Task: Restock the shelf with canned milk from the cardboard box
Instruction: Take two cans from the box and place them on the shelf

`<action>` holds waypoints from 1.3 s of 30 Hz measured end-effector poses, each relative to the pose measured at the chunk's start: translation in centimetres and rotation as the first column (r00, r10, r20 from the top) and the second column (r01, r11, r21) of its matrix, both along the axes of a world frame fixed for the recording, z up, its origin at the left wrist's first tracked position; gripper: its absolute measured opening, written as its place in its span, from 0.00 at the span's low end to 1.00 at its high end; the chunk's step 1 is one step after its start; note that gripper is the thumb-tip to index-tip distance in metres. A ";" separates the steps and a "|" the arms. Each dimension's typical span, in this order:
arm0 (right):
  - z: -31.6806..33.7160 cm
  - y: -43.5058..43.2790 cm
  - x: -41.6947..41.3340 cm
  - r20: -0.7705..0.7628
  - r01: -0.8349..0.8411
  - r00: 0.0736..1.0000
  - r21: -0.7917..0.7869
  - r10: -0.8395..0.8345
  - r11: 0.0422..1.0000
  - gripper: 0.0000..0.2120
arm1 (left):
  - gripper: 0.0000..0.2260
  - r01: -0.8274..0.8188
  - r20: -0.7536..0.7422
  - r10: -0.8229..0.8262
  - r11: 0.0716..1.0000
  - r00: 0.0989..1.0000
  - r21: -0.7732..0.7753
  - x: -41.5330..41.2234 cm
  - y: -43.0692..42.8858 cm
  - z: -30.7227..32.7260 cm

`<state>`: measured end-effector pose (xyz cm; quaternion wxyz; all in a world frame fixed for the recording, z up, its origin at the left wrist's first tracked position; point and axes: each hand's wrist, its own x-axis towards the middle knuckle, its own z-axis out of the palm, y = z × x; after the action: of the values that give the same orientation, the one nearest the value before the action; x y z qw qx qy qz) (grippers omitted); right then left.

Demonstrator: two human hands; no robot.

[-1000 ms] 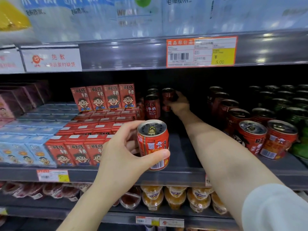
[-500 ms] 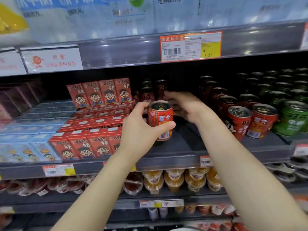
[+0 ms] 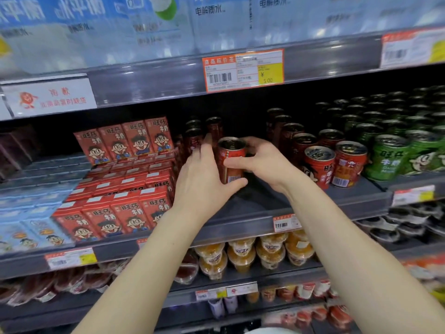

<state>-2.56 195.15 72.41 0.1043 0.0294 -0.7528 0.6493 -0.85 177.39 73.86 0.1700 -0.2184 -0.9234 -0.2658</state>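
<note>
Red can (image 3: 231,162), red cartons (image 3: 125,141), green cans (image 3: 385,155) beyond.

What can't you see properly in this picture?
Head view only:
Cardboard box: outside the frame.
Price tag small print: motion blur.
Back-row cans, labels: shelf shadow.
Whether the left hand grips the red can: its own back hides the fingers' inner side.

bare left hand (image 3: 204,179), right hand (image 3: 262,162) and forearms (image 3: 149,261); white garment edge (image 3: 272,331) below.
</note>
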 end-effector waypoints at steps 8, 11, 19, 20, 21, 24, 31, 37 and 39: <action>-2.6 1.6 -6.8 0.044 0.176 0.982 0.152 -0.184 0.973 0.30 | 0.30 -0.077 -0.152 0.045 0.975 0.987 -0.211 0.1 -1.7 0.5; -3.2 2.1 -8.5 0.033 0.220 0.973 0.160 -0.228 0.962 0.34 | 0.29 -0.094 -0.150 0.061 0.971 0.987 -0.222 -0.2 -2.0 0.5; -3.3 2.9 -13.0 -0.002 0.372 0.926 0.168 -0.376 0.913 0.32 | 0.31 -0.095 -0.134 0.079 0.989 0.988 -0.111 -0.1 -1.6 0.7; -3.2 3.0 -13.6 -0.005 0.383 0.921 0.199 -0.389 0.902 0.32 | 0.31 -0.095 -0.134 0.080 0.990 0.988 -0.107 0.0 -1.7 0.5; -3.0 3.1 -14.1 -0.004 0.392 0.916 0.224 -0.402 0.892 0.32 | 0.31 -0.097 -0.131 0.083 0.990 0.988 -0.100 -0.1 -1.8 0.3; -2.9 3.3 -15.3 -0.027 0.429 0.899 0.244 -0.436 0.870 0.33 | 0.30 -0.117 -0.088 0.111 0.991 0.990 -0.064 -0.3 -2.0 -0.1; -2.8 3.5 -16.5 -0.017 0.414 0.901 0.328 -0.433 0.849 0.27 | 0.34 -0.127 -0.068 0.127 0.992 0.990 -0.001 -0.5 -2.2 -0.3; -3.1 3.6 -17.7 -0.014 0.408 0.909 0.244 -0.417 0.880 0.26 | 0.36 -0.120 -0.060 0.123 0.991 0.991 0.054 -0.6 -2.4 -0.5; -3.4 3.7 -17.8 -0.010 0.398 0.914 0.204 -0.405 0.894 0.28 | 0.37 -0.114 -0.069 0.118 0.991 0.991 0.065 -0.6 -2.5 -0.6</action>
<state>-20.40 198.84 69.05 0.2202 -0.1266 -0.8061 0.5345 -1.46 174.91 73.22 0.2250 -0.1685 -0.9193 -0.2755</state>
